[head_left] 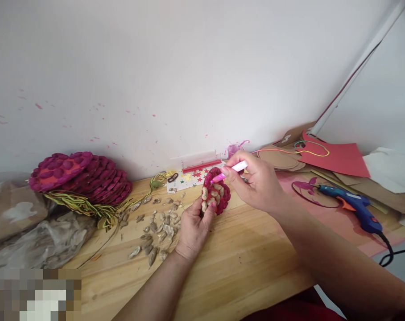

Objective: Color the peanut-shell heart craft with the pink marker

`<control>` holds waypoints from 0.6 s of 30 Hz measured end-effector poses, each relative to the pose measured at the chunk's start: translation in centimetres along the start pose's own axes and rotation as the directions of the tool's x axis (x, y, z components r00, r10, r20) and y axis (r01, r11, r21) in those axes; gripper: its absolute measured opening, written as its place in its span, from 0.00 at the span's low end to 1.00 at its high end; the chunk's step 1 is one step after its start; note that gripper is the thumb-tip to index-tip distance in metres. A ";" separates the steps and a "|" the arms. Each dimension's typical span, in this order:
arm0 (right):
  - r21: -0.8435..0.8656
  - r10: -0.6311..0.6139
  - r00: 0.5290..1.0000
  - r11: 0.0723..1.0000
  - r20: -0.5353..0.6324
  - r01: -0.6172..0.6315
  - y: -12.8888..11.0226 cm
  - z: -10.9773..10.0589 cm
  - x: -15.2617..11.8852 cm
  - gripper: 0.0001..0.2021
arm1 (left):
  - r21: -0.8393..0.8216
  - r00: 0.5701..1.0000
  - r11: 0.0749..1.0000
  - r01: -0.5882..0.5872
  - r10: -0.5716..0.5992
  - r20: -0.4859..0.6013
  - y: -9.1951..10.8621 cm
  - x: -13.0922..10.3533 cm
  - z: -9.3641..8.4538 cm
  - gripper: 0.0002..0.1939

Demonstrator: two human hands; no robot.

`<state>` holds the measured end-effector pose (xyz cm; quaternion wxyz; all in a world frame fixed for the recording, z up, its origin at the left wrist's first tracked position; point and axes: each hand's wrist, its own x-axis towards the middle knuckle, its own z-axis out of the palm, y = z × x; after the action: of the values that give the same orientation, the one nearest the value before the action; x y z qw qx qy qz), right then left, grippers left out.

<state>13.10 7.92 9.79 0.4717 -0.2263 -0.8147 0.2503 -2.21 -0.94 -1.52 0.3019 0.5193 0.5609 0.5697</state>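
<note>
My left hand (194,229) grips the lower edge of a small disc covered in peanut shells (224,196), holding it tilted up above the table. Its rim shells are dark magenta, while those nearer the middle keep their bare tan colour. In my right hand (258,185) is a white-handled paintbrush (239,166), pinched between thumb and fingers. The brush's pink tip touches or nearly touches the disc's upper part. Loose peanut shells (154,227) lie scattered left of my left hand. Behind the disc stands a clear cup with pink paint (234,150).
A stack of magenta shell-covered discs (85,176) leans at the left over green-yellow cords (85,206) and plastic bags (51,238). On the right lie a blue glue gun (353,205), red paper (336,154) and cardboard pieces (279,158). Star cutouts (189,177) are by the wall.
</note>
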 end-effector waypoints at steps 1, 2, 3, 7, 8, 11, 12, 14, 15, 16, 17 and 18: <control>0.026 0.002 1.000 1.000 0.018 -0.003 0.0 0.0 -0.1 0.07 | 0.006 1.000 1.000 0.002 -0.002 0.000 0.0 0.0 0.0 0.15; 0.033 -0.002 0.999 0.999 0.037 0.000 0.0 -0.1 -0.2 0.07 | 0.017 1.000 1.000 0.006 -0.006 -0.004 -0.1 0.0 0.0 0.15; 0.027 -0.005 0.998 1.000 0.057 0.003 0.1 -0.1 -0.2 0.07 | 0.030 1.000 0.999 0.011 -0.010 -0.011 -0.1 -0.1 -0.1 0.14; 0.014 0.010 1.000 1.000 0.026 -0.010 0.6 -0.2 -0.1 0.06 | 0.053 0.999 0.998 0.032 -0.030 -0.034 0.2 0.0 -0.1 0.15; 0.022 0.014 1.000 1.000 0.005 -0.014 0.7 -0.2 0.0 0.06 | 0.052 0.999 0.998 0.037 -0.035 -0.036 0.3 0.0 -0.1 0.15; 0.032 0.010 1.000 0.999 0.000 -0.010 0.8 -0.2 0.0 0.07 | 0.053 0.998 0.998 0.042 -0.040 -0.042 0.4 0.0 -0.1 0.14; 0.030 0.009 1.000 0.999 0.018 -0.010 0.7 -0.1 0.0 0.07 | 0.056 0.998 0.998 0.043 -0.041 -0.040 0.3 0.0 -0.1 0.14; 0.025 0.010 0.999 1.000 0.048 -0.011 0.7 0.0 0.0 0.07 | 0.064 0.999 0.997 0.039 -0.037 -0.037 0.2 0.0 -0.1 0.14; 0.024 0.008 0.999 1.000 0.047 -0.009 0.7 0.0 0.0 0.07 | 0.069 0.999 0.997 0.037 -0.035 -0.034 0.1 0.0 -0.2 0.15; 0.025 0.004 0.999 1.000 0.036 -0.005 0.8 0.0 0.0 0.06 | 0.071 0.999 0.997 0.034 -0.032 -0.031 0.0 0.0 -0.2 0.15; 0.021 -0.001 1.000 1.000 0.015 0.001 0.9 0.0 0.0 0.06 | 0.069 0.999 0.997 0.029 -0.027 -0.030 -0.1 0.0 -0.2 0.15; 0.014 -0.003 1.000 1.000 -0.009 0.003 1.0 0.0 0.1 0.06 | 0.064 0.999 0.998 0.026 -0.024 -0.027 -0.1 0.0 -0.2 0.14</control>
<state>13.23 8.72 9.24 0.4772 -0.2231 -0.8111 0.2542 -2.42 -0.99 -1.62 0.2845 0.5142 0.5893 0.5544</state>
